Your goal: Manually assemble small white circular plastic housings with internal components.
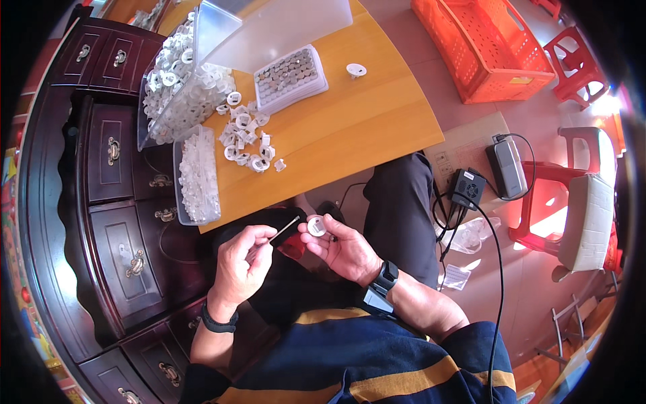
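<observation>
My left hand is closed around a thin dark rod-like tool with a pale tip; its exact kind is not clear. The tool points up and to the right, toward my right hand. Between thumb and fingers of that hand sits a small round white plastic part, held face up above my lap. The tool's tip and the part are apart. Just beyond my hands, a loose heap of similar white plastic parts lies on the wooden table. One more white part lies alone farther right.
A white tray with rows of grey round pieces stands behind the heap. Left are a large clear bin full of white parts and a shallow box of small clear pieces. Dark drawers, an orange crate and cables flank me.
</observation>
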The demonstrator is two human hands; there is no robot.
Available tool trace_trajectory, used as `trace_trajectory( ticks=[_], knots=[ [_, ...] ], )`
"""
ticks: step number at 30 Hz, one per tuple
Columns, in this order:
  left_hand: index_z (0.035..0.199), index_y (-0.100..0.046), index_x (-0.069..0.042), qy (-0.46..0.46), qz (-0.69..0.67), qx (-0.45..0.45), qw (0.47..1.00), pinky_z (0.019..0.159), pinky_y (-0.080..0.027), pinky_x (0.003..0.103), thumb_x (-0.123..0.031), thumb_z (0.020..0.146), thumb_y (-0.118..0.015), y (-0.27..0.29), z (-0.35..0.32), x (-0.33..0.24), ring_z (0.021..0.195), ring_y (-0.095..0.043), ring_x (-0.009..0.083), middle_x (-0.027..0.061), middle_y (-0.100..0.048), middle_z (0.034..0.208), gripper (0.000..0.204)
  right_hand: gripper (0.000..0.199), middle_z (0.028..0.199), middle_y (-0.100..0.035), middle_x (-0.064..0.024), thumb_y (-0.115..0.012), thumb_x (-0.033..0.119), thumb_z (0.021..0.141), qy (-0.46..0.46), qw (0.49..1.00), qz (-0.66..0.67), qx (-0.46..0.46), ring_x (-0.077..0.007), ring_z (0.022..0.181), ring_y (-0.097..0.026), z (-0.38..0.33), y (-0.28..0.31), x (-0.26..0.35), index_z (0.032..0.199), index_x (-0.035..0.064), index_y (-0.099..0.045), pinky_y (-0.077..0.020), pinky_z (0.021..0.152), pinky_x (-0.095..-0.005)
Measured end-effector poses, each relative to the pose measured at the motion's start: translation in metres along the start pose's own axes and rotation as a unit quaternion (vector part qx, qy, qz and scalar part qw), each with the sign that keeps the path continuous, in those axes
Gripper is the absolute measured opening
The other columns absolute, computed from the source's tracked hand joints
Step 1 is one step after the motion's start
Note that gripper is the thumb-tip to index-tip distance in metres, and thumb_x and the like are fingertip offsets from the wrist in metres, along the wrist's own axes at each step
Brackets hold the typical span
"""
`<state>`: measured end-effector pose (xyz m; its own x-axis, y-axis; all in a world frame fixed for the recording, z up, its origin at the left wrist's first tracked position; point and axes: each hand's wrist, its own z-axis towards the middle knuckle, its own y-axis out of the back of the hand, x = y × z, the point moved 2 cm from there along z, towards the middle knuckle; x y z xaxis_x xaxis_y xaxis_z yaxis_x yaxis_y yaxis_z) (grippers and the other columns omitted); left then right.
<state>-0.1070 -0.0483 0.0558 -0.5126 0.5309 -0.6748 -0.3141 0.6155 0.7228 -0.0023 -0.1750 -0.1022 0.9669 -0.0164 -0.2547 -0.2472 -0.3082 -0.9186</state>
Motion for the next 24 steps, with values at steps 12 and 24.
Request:
trace_trajectory(
  ticks=[12,24],
  knots=[
    [0.092,-0.07,-0.008,-0.179,0.24,0.068,0.952,0.056,-0.052,0.036,0.001,0.073,-0.071,0.009,0.022,-0.04,0.065,-0.064,0.0242,0.0051,-0.059,0.077,0.02,0.037,0.116,-0.067,-0.0137,-0.055,0.033,0.102,-0.011,1.0,-0.008,-0.001,-0.0213,0.103,-0.067,0.002,0.004,-0.005,0.12,0.0019,-0.06,-0.055,0.094,-0.0337],
    [0.09,-0.071,-0.008,-0.209,0.252,0.156,0.932,0.058,-0.053,0.036,-0.004,0.073,-0.07,0.011,0.041,-0.047,0.067,-0.064,0.0238,0.0043,-0.058,0.078,0.018,0.041,0.112,-0.068,-0.0133,-0.054,0.038,0.102,-0.031,0.999,-0.034,-0.001,-0.0219,0.103,-0.067,0.001,0.0,-0.004,0.12,0.0018,-0.061,-0.0564,0.09,-0.0319]
  ],
)
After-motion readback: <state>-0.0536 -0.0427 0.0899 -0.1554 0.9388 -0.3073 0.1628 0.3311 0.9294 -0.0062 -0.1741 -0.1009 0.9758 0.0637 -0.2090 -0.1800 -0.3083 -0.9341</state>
